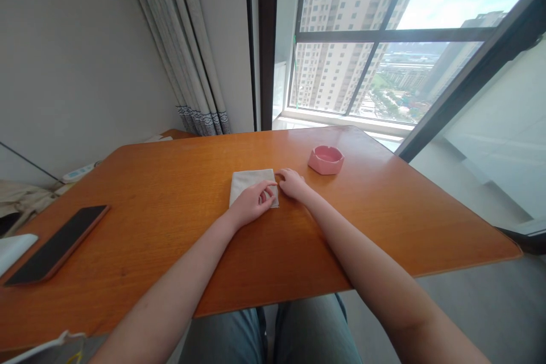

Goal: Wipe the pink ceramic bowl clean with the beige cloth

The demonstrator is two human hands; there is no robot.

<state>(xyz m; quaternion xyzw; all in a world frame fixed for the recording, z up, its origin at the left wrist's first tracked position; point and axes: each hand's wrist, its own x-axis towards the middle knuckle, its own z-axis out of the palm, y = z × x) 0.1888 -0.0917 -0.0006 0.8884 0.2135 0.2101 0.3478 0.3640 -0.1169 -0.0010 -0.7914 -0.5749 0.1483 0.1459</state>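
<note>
A folded off-white cloth (248, 181), roughly square, lies flat on the wooden table. My left hand (252, 203) rests over its lower right part, fingers loosely bent and apart, with nothing visible held in them. At the cloth's right edge is my right hand (292, 184), its fingers pointing left and slightly spread. Those fingertips are beside the edge; whether they touch the cloth I cannot tell. The palms of both hands are hidden.
A pink angular ashtray (326, 166) stands to the right beyond my right hand. On the left lies a long dark flat slab (60, 244) with a brown rim, beside a white object (16, 251). The wooden table (162, 182) ends just before my knees. Behind are a curtain and a window.
</note>
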